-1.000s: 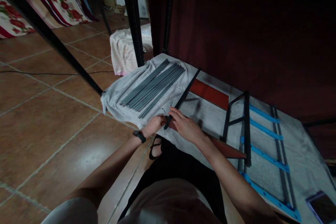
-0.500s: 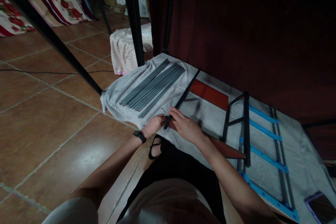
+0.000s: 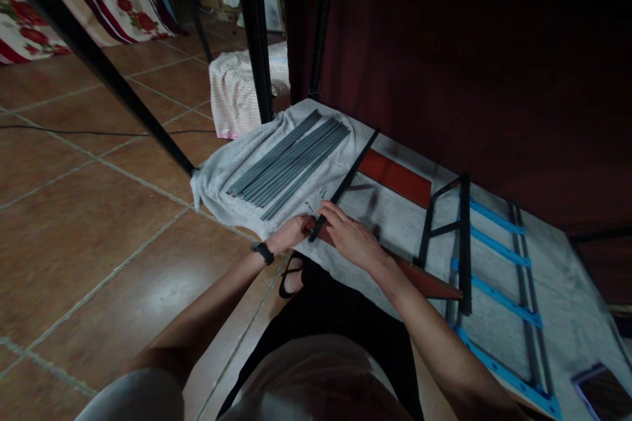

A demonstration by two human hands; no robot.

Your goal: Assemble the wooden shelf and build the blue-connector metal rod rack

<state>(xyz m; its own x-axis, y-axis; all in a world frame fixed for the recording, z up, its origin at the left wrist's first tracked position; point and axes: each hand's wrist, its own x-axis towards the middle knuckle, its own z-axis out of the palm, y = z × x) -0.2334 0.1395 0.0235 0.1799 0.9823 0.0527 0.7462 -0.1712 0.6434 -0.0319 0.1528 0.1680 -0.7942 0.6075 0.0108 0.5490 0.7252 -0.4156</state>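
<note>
Best brace the bar point(image 3: 349, 177) under the draped right hand point(image 3: 351, 238), left hand point(image 3: 294, 232) at its seven-o'clock end, neither grip clear.

Across the middle of the frame, a hand could pass over the gray cloth point(image 3: 395, 220) between the orange-red panel point(image 3: 394, 177) and the near panel point(image 3: 427, 279), with the black bar point(image 3: 350, 177) closing its left side and the black end frame point(image 3: 465, 243) standing at its right. Left of the bar, screws point(image 3: 323, 191) lie in a narrow lane beside the gray rods point(image 3: 291, 164). The right forearm point(image 3: 424, 312) crosses the near side; dark posts point(image 3: 254, 33) block the upper left.
</note>
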